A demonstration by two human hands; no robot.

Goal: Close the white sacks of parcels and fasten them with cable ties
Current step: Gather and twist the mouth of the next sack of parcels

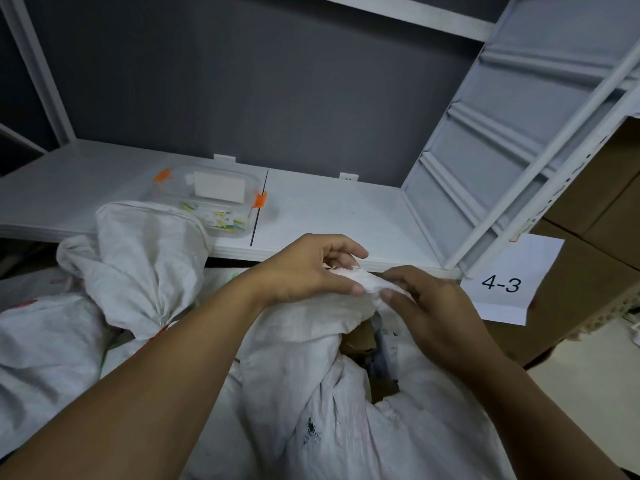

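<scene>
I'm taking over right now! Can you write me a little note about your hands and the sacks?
Left hand: pinches the bunched rim of the front sack.
Right hand: grips the same rim.
That sack is not yet closed; parcels show in the gap.
Left sack: already cinched at its neck.
A thin black strip, maybe a cable tie, lies on the shelf.
To do: gather the mouth fully, then fasten it.

A white shelf (pixel 329 209) carries a clear box (pixel 211 199) with orange latches (pixel 259 199).
</scene>
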